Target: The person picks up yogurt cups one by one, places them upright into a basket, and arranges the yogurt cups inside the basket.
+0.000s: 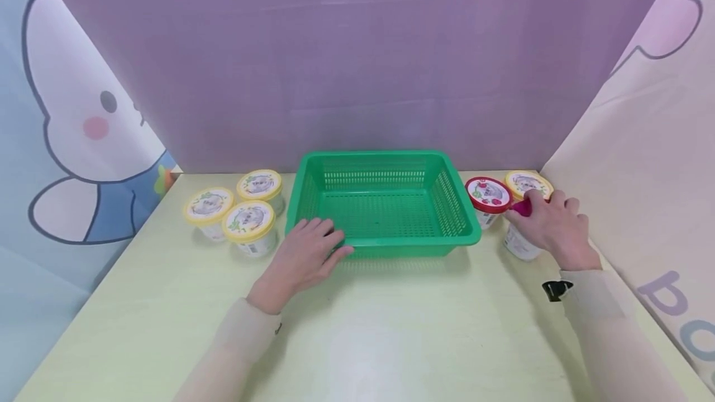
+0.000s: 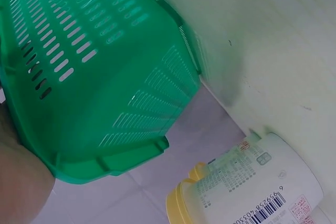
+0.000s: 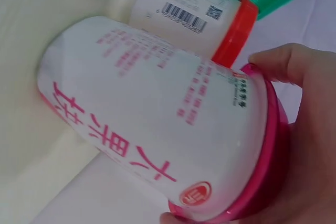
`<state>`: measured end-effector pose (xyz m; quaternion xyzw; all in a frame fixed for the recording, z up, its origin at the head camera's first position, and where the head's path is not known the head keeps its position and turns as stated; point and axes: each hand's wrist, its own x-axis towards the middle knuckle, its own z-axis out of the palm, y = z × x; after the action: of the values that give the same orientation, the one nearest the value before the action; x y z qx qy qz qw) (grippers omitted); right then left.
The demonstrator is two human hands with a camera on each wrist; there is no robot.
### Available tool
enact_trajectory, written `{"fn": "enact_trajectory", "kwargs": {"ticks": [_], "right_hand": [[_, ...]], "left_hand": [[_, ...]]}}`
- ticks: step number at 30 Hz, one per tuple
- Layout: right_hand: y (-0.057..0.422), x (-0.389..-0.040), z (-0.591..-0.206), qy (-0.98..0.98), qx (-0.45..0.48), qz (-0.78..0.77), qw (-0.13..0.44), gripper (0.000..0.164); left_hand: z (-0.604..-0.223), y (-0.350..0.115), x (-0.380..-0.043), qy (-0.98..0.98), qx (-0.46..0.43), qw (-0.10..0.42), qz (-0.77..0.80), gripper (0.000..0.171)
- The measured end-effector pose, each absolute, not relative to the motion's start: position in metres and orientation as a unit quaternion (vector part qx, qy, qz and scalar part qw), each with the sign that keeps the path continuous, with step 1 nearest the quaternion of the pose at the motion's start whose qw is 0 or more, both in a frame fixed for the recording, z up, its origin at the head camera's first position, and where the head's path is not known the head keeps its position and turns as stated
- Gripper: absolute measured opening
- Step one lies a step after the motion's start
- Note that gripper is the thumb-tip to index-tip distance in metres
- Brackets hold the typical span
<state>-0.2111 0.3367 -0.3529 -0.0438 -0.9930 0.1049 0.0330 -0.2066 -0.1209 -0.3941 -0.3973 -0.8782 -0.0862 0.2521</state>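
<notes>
right fingers (image 1: 558,200) clamp a pink-lidded tub (image 3: 142,103); left fingers (image 1: 325,227) (grip unclear) touch the basket (image 1: 391,242); other tubs (image 1: 249,221) beside both, none inside yet

You can pass along the pale tabletop (image 1: 391,315) before the green perforated plastic basket (image 1: 413,242); a red-lidded white round tub (image 1: 488,194) stands between it and your right hand (image 1: 554,227).

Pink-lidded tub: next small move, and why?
Probably raise the pink-lidded tub straight up: the right hand grips it by the lid, and the red-lidded tub stands between it and the green basket, so dragging left might cause a bump.
</notes>
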Motion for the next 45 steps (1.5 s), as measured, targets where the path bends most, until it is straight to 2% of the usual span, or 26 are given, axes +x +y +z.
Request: {"fn": "enact_trajectory", "kwargs": {"ticks": [11, 18, 30, 45], "right_hand": [[0.336, -0.215, -0.359, -0.991, -0.037, 0.102, 0.073, 0.069], [0.334, -0.212, -0.354, -0.990, -0.028, 0.105, 0.086, 0.068], [0.321, -0.202, -0.330, -0.988, -0.010, 0.100, 0.115, 0.064], [0.303, -0.200, -0.302, -0.983, 0.012, 0.104, 0.149, 0.051]], "left_hand": [[-0.395, -0.121, -0.206, -0.882, -0.391, 0.243, -0.101, 0.046], [-0.395, -0.122, -0.205, -0.884, -0.387, 0.240, -0.105, 0.041], [-0.393, -0.122, -0.205, -0.887, -0.383, 0.234, -0.106, 0.043], [-0.394, -0.119, -0.206, -0.892, -0.379, 0.224, -0.107, 0.034]]}}
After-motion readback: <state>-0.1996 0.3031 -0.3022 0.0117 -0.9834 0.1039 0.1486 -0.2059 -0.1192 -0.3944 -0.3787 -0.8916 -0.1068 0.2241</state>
